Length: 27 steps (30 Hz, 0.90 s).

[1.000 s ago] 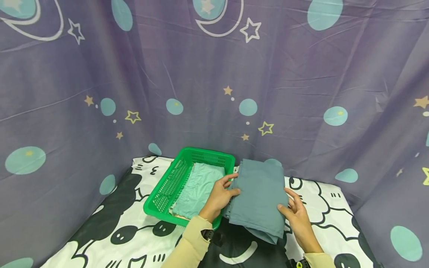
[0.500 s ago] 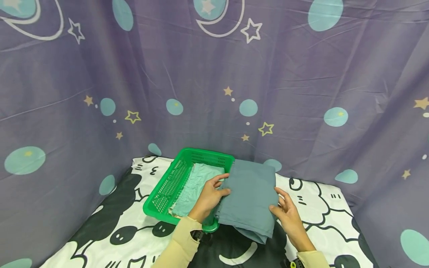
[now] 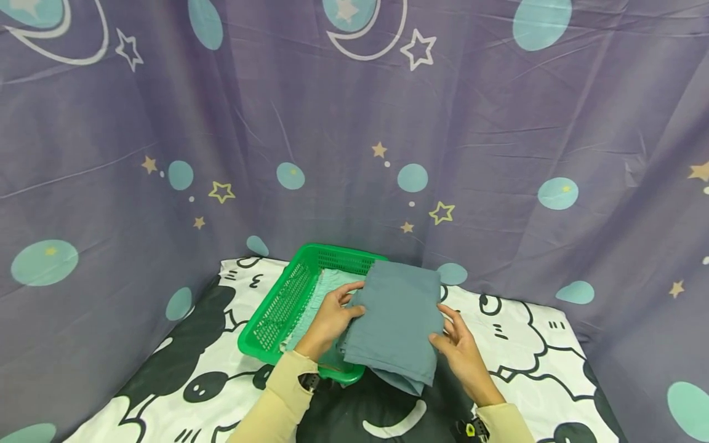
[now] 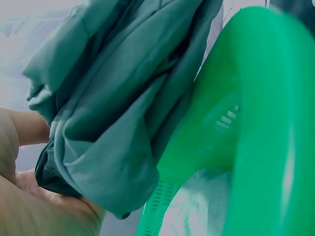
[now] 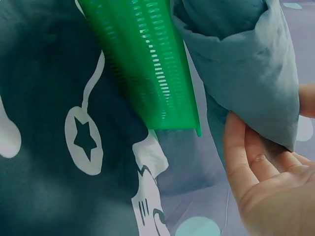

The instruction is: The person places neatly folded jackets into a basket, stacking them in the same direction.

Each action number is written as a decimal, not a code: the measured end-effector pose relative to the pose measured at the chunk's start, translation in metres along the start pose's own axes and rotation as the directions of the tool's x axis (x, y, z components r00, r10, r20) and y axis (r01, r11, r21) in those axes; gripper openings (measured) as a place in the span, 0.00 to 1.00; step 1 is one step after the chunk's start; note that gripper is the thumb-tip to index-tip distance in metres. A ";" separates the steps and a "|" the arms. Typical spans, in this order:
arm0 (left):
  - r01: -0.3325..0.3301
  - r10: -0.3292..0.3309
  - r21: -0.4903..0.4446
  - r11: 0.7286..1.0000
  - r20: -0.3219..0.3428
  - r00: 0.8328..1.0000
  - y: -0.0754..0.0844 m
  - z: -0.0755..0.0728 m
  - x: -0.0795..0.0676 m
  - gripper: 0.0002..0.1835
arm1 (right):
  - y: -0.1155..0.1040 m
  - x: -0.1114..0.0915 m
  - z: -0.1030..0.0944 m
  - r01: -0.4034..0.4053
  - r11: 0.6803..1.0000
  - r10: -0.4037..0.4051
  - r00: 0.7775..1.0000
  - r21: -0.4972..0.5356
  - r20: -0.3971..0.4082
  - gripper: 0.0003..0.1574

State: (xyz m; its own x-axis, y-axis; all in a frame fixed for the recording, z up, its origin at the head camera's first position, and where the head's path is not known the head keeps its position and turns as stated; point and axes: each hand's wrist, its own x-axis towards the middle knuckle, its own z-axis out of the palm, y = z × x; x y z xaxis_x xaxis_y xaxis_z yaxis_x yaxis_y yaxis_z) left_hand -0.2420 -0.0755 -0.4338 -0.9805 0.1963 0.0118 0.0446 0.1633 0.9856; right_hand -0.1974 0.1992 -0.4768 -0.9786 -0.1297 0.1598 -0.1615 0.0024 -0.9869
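Between both hands hangs a folded grey-blue garment, tilted over the right side of a green plastic basket. My left hand grips its left edge, thumb on top and fingers at the side. At the opposite edge, my right hand pinches the fabric. The left wrist view shows the garment's loose layered folds beside the basket's rim. In the right wrist view the fingers lie under the rounded fold. A mint-green garment lies inside the basket, partly covered.
The basket stands on a black-and-white cartoon-print sheet. Behind and at the sides hangs a purple curtain with stars, moons and dots. Dark watch-like bands sit on the wrists.
Both hands have carried the grey-blue garment leftward, from beside the basket to partly over it. More of the mint-green garment is now covered.
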 end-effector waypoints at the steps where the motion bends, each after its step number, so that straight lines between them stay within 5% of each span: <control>1: 0.006 -0.006 0.001 1.000 -0.005 1.000 0.001 -0.002 0.000 0.28 | 0.000 0.001 0.001 0.001 1.000 -0.001 1.000 -0.001 0.006 0.41; 10: 0.013 -0.013 0.014 1.000 -0.033 0.999 0.004 -0.017 0.005 0.28 | -0.004 0.010 0.010 -0.030 0.998 0.031 0.999 -0.058 0.022 0.41; 27: 0.013 -0.009 0.083 0.996 -0.053 0.999 0.008 -0.047 0.009 0.28 | -0.007 0.024 0.033 -0.011 1.000 0.010 0.997 0.012 0.072 0.44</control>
State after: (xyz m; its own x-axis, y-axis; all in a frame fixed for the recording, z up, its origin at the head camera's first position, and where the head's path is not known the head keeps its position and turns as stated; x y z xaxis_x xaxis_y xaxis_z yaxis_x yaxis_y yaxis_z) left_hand -0.2589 -0.1176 -0.4183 -0.9897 0.1429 0.0119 0.0471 0.2454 0.9683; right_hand -0.2158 0.1630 -0.4664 -0.9685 -0.2008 0.1475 -0.1489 -0.0083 -0.9888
